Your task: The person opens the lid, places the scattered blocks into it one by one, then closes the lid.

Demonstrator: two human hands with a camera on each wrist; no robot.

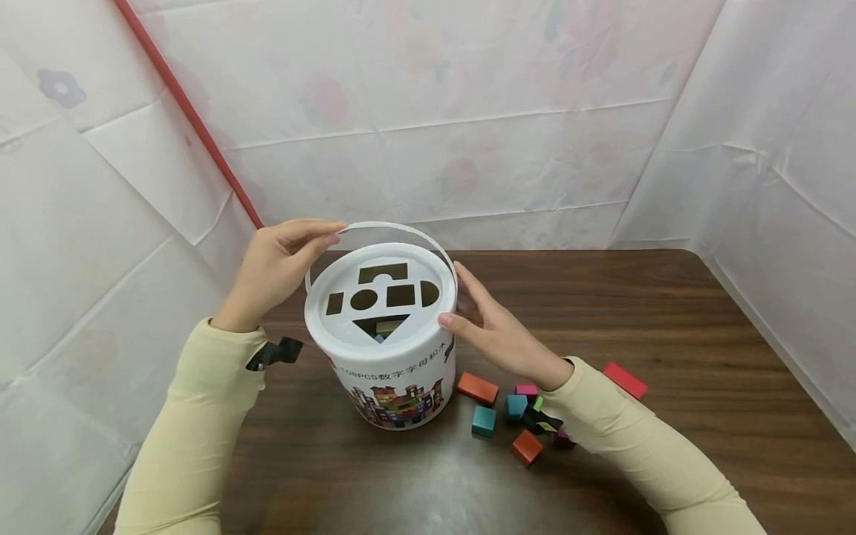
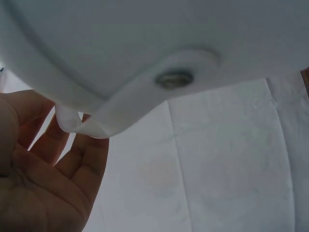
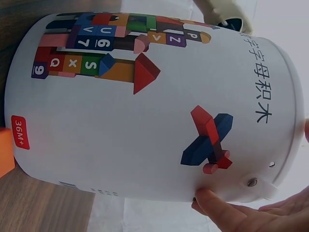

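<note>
Both hands are on a white bucket [image 1: 384, 349] that stands on the dark wooden counter [image 1: 669, 312], slightly left of the middle. Left hand [image 1: 277, 260] reaches over from the left and pinches the thin white handle [image 1: 394, 227] between thumb and fingertips, holding the band arched up over the far side of the lid; the left wrist view shows the band [image 2: 96, 123] bent across the fingers [image 2: 72, 159] just below its rivet, which suggests the grip is there to keep the handle raised and off the lid. Right hand [image 1: 495, 331] lies against the right side of the bucket with its fingers fairly straight and pressed together, the fingertips at the lid's rim and the thumb on the wall; in the right wrist view the thumb [image 3: 212, 200] touches the wall near the other rivet. It looks like a steadying hold that keeps the bucket from sliding or turning.

On top sits a shape-sorting lid [image 1: 381, 286] with cut-out holes: an arch, rectangles, a circle, a half circle and a triangle. Through the triangle a block shows dimly inside.

Near right of the bucket a loose cluster of coloured blocks lies on the counter, among them an orange block [image 1: 478, 388], a teal cube [image 1: 484, 420] and, farther right past the sleeve, a red block [image 1: 625, 380].
</note>
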